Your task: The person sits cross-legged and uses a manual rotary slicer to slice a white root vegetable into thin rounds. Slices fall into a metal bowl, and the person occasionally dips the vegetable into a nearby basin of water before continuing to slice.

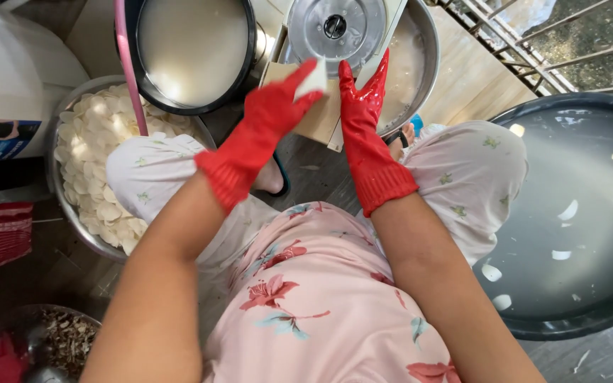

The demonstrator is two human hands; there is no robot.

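At the lower edge of the round metal slicer disc (335, 28), the left hand (267, 117), in a red glove, pinches a white piece (313, 78) in its grip. The right hand (363, 106), gloved alike, rests beside it, fingers straight and together, apparently holding nothing. A metal basin of white slices (97, 163) stands to the left.

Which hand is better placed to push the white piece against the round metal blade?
Probably the left hand: it already pinches the white piece just below the round metal blade. The right hand lies flat beside it, holding nothing.
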